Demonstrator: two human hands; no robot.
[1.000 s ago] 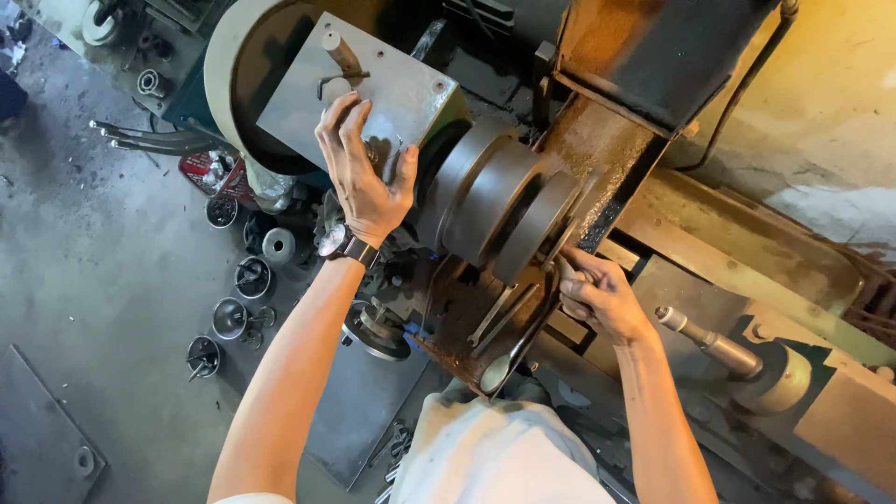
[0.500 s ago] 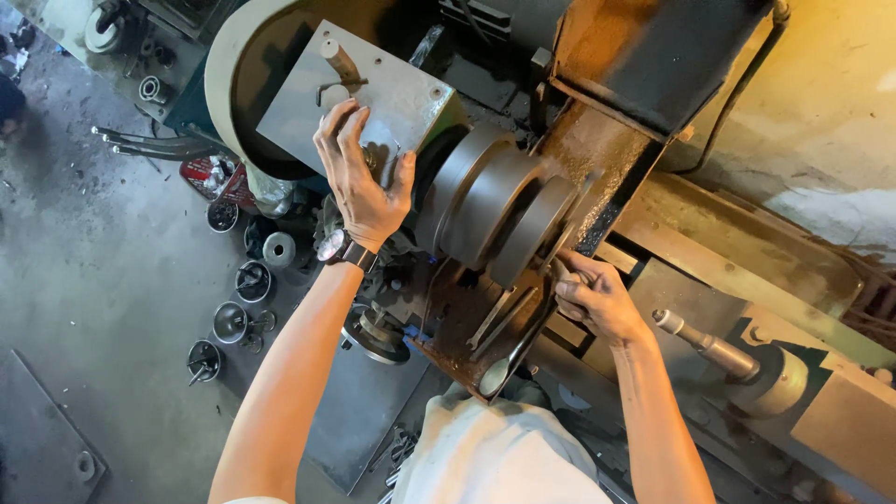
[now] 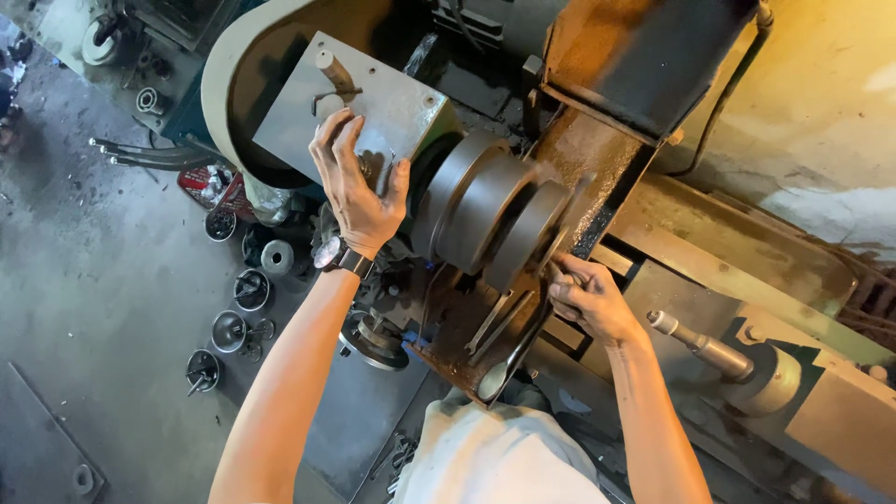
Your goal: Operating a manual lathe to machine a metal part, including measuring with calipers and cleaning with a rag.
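I look down on a lathe. My left hand (image 3: 357,191) lies flat, fingers apart, on the grey headstock cover (image 3: 373,93), a watch on its wrist. To its right sits the round grey chuck (image 3: 485,210) with stepped rings. My right hand (image 3: 583,297) is at the chuck's front face, fingers curled around something small; what it grips is hidden. A long dark wrench (image 3: 518,350) hangs beneath the chuck, next to that hand.
A rusty brown guard (image 3: 597,159) rises behind the chuck. The tailstock handle (image 3: 695,343) sticks out at right. Several small metal cups and rings (image 3: 245,289) lie on the concrete floor at left. My light shirt (image 3: 495,457) fills the bottom middle.
My left hand has slid slightly up the headstock cover. My right hand stays at the chuck face with little movement.
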